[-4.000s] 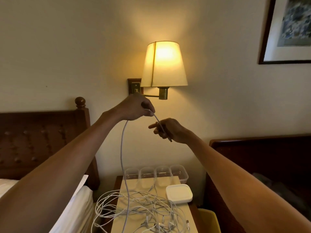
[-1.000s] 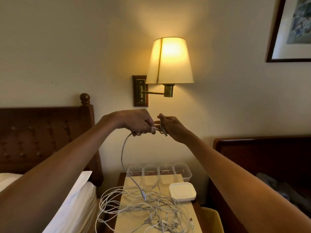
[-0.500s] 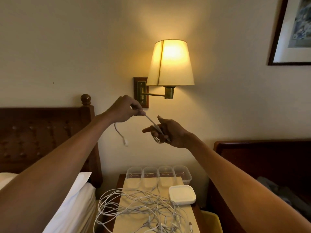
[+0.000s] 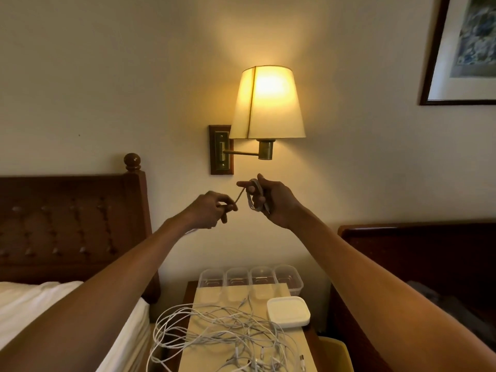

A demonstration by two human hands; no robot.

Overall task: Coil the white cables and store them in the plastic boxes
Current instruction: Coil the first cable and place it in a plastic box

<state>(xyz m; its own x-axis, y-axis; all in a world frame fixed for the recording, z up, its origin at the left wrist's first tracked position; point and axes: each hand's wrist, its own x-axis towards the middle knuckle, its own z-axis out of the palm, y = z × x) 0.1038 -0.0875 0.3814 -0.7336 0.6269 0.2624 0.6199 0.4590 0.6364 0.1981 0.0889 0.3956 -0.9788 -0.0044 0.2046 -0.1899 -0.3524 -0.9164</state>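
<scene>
Just below the lit wall lamp (image 4: 267,103), both hands are raised in front of the wall with one white cable (image 4: 240,195) between them. The right hand (image 4: 276,204) has its fingers curled round a small coil of that cable, its forefinger pointing left. A short stretch runs down from that finger to the left hand (image 4: 208,212), lower and to the lamp's left, which pinches the cable between thumb and fingertips. The two hands are near each other but do not touch.

Far below the lamp stands a nightstand (image 4: 212,295). Four clear plastic boxes (image 4: 238,277) sit in a row at its back edge by the wall, all open. Nearer the camera a loose tangle of white cables (image 4: 214,328) sprawls over the top and hangs off its left side. A white lid (image 4: 288,311) lies just right of the tangle, in front of the boxes.

A dark wooden headboard (image 4: 67,224) and white bedding (image 4: 40,304) lie down to the lamp's left. A framed picture (image 4: 461,49) hangs up to its right.
</scene>
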